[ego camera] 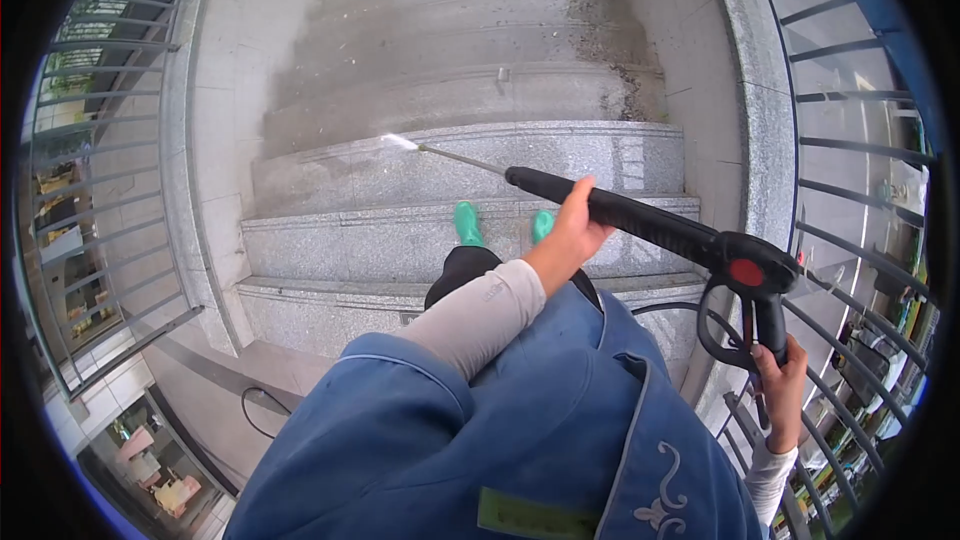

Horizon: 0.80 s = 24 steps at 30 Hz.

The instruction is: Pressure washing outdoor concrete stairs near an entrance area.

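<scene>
A black pressure washer gun (660, 229) slants across the view in front of me. My right hand (781, 382) is wrapped around its pistol grip below the trigger guard. Further forward, my left hand (574, 229) grips the black sleeve of the lance. The thin metal wand (465, 158) points to the far left, and a white water spray (399, 141) leaves its nozzle, aimed at a granite step (360, 180). Beyond the spray, the upper steps (457, 45) look brown and dirty, with dark debris (626, 94) along their right side. The steps nearer my feet look paler.
My green boots (466, 223) stand on a step. A low wall (240, 90) borders the stairs on the left, another wall (705, 90) on the right, each with metal railings (862, 97) beyond. A black hose (667, 307) runs near the gun; a dark hose loop (259, 409) lies behind, lower left.
</scene>
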Motion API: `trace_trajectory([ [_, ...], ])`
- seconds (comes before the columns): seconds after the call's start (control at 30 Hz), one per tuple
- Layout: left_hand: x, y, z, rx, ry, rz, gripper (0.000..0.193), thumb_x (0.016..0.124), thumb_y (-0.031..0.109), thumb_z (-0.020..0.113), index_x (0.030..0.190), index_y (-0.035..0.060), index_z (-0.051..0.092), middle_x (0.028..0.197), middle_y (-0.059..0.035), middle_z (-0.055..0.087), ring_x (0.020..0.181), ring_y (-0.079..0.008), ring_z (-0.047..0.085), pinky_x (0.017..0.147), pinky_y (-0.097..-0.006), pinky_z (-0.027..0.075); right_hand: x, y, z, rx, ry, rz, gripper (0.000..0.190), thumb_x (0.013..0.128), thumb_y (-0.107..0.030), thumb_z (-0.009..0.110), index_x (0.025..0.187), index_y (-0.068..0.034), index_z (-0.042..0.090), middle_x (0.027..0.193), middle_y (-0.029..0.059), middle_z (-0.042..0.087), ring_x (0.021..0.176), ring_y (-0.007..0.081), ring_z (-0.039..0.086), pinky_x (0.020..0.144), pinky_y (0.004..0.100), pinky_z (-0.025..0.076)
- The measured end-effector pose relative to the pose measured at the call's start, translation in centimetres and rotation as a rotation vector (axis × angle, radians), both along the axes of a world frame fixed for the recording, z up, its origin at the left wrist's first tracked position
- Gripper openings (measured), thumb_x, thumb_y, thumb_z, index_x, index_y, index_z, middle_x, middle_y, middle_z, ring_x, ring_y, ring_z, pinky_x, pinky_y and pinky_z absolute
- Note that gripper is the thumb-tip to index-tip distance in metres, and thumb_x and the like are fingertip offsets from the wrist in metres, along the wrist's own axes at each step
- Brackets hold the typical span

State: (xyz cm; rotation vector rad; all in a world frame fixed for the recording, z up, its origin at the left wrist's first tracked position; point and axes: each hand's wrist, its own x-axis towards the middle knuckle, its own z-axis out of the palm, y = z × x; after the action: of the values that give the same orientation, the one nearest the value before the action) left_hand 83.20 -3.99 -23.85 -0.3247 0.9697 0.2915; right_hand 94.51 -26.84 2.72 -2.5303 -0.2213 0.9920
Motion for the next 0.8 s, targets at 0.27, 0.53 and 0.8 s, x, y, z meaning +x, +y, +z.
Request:
trace_trajectory([
  [0.27,13.8,-17.5,7.8,-0.070,-0.274,-0.538,0.037,0.081,0.037,0.057,0.095,0.0039,0.047,0.083,-0.0080,0.057,0.073,-0.0209,0.060,0.060,-0.0428,0.053,-8.2,-15.2,13.1,-0.254,-0.528,-0.420,0.044,0.085,-0.036,0.057,0.110,-0.002,0.044,0.065,0.0013,0.047,0.032,0.0065,0.036,0.028,0.0199,0.024],
  [0.53,2.4,-8.9,4.7,-0.054,-0.133,-0.520,0.037,0.081,0.034,0.057,0.097,0.0029,0.046,0.087,-0.0101,0.056,0.073,-0.0238,0.060,0.064,-0.0490,0.053,-13.0,-6.2,10.2,-0.177,-0.276,-0.420,0.046,0.081,-0.028,0.063,0.109,0.003,0.044,0.070,0.0043,0.050,0.040,0.0054,0.041,0.034,0.0183,0.031],
  [0.8,-12.1,5.0,4.4,0.047,0.231,-0.320,0.033,0.085,0.034,0.050,0.098,0.0041,0.046,0.089,-0.0095,0.057,0.081,-0.0240,0.059,0.072,-0.0447,0.048,-14.1,5.6,4.2,0.029,-0.062,-0.067,0.047,0.077,-0.034,0.067,0.101,0.003,0.051,0.060,-0.0014,0.047,0.044,0.0037,0.041,0.037,0.0172,0.032],
])
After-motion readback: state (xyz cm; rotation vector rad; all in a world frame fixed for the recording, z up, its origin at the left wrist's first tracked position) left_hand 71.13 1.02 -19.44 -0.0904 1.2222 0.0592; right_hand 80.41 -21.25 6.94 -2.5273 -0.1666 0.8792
